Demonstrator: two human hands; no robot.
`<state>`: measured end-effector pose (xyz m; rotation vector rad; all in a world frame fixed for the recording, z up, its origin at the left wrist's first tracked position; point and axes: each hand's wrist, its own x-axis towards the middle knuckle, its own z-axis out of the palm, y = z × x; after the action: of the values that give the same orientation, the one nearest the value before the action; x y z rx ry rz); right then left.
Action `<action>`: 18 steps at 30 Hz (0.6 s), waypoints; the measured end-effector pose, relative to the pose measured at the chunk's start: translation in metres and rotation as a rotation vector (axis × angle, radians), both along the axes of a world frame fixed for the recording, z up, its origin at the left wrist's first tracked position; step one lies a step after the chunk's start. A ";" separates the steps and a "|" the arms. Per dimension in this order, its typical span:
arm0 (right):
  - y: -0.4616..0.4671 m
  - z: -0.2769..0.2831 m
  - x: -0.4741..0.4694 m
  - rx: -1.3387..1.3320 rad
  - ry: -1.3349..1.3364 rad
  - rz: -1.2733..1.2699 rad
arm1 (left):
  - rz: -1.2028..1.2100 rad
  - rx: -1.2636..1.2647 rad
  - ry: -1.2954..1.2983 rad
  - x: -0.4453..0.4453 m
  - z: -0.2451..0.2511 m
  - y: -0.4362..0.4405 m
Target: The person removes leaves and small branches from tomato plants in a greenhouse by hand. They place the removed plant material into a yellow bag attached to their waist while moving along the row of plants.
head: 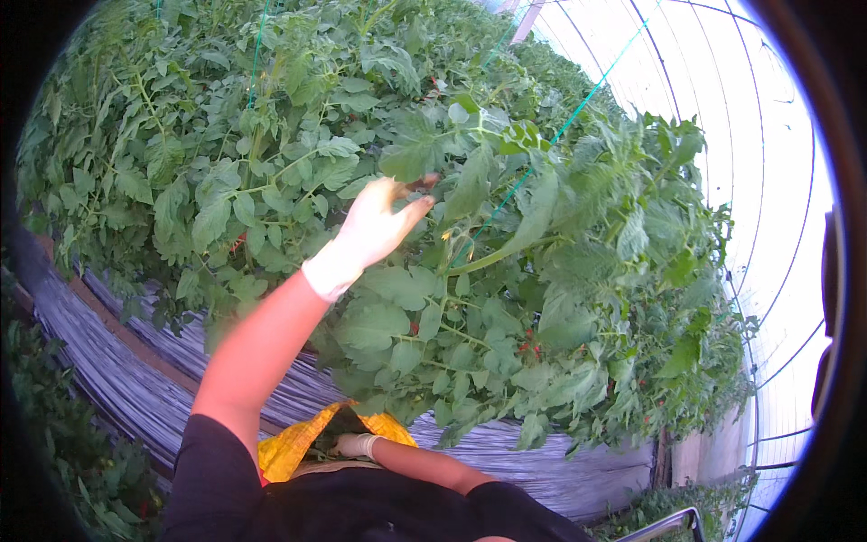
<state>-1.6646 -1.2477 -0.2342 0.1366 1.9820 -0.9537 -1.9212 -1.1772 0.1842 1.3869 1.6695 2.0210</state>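
My left hand [372, 220], in a pale thin glove with darkened fingertips, reaches up among tomato plant leaves [420, 146]. Its thumb and fingers are apart, and I see nothing held between them. Close to the fingertips hang a small yellow flower [446, 235] and a tomato stem [491, 261] beside a green support string [504, 198]. My right hand [355, 445], also gloved, is down inside the mouth of a yellow woven bag [288, 447] at my waist. Its fingers are in shadow among some green leaves, so their grip is hidden.
Dense tomato foliage [569, 271] spreads across the row, with small red fruits [530, 347] low in it. Silvery plastic ground sheeting [129, 359] runs below. A translucent greenhouse wall [731, 135] curves along the right. A metal bar [667, 523] juts in at bottom right.
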 end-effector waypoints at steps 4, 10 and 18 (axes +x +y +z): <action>0.018 -0.002 0.012 -0.074 -0.019 0.002 | -0.046 -0.055 0.184 -0.009 0.017 0.034; 0.027 0.002 0.017 0.002 -0.012 -0.021 | -0.220 -0.104 0.162 -0.009 0.006 0.063; 0.032 0.017 0.019 -0.135 0.201 -0.051 | -0.204 0.379 -0.189 0.003 -0.014 0.066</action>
<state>-1.6458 -1.2156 -0.2170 0.0165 2.0968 -1.1695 -1.9180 -1.1108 0.1700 1.3523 1.0600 2.3400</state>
